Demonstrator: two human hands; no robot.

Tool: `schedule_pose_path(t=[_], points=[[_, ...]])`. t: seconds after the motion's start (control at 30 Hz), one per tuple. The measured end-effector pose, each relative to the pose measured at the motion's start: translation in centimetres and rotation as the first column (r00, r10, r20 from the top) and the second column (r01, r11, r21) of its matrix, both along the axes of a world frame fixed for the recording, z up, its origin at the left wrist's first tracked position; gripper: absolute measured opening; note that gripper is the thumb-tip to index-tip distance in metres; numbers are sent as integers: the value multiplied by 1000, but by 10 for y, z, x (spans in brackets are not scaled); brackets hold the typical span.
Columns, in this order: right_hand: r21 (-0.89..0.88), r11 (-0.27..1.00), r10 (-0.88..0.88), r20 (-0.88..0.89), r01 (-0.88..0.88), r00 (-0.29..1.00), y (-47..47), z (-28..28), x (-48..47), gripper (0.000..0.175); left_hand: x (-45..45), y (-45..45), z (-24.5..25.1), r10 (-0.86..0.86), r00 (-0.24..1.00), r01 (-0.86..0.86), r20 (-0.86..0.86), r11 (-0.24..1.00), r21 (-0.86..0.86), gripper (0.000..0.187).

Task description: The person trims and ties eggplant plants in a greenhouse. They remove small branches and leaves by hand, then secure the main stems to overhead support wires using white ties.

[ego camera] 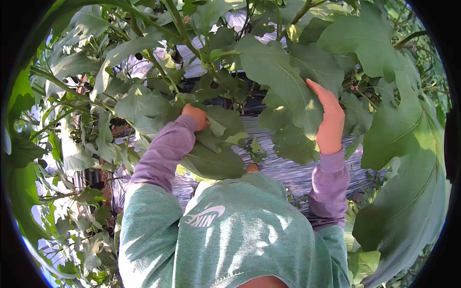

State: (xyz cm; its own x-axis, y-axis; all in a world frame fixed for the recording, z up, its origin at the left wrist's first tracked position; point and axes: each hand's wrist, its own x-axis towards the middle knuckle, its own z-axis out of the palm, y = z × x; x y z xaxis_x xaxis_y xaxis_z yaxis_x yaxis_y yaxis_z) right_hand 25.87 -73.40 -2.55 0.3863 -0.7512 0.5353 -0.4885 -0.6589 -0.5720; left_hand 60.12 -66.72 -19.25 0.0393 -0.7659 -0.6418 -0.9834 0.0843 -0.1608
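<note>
My left hand (196,116) is among broad lobed leaves left of the middle, its fingers bent beside a leaf (218,126); whether they grip a leaf or a stem is hidden. On the right my right hand (327,115) is raised with its fingers straight, its palm side against the edge of a large lobed green leaf (281,79). The thumb of this hand is not plainly seen. Branching green stems (183,30) of the eggplant-like plants rise above and between my hands. Purple striped sleeves cover both forearms.
Silvery plastic mulch film (288,165) covers the ground below the leaves, with a dark strip (252,99) across it. Large leaves (403,187) hang close on the right. Dense stems and foliage (75,144) crowd the left side. A shoe tip (253,167) shows below my chest.
</note>
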Motion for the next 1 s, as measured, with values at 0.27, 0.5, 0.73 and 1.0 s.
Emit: schedule_pose_path(t=[0.27, 0.5, 0.73, 1.0], points=[[228, 946, 285, -242, -231, 927, -1, -113, 18, 57, 18, 40, -14, 470, 212, -804, -857, 583, 121, 66], [497, 592, 804, -311, -634, 507, 49, -160, 98, 29, -43, 30, 26, 17, 176, -785, -984, 606, -130, 55], [889, -46, 761, 326, -455, 561, -51, -74, 137, 27, -25, 74, 9, 377, 417, -857, -827, 466, -220, 35], [896, 407, 368, 17, -177, 930, -134, -125, 268, 48, -29, 97, -5, 352, 563, -798, -748, 467, -381, 32]])
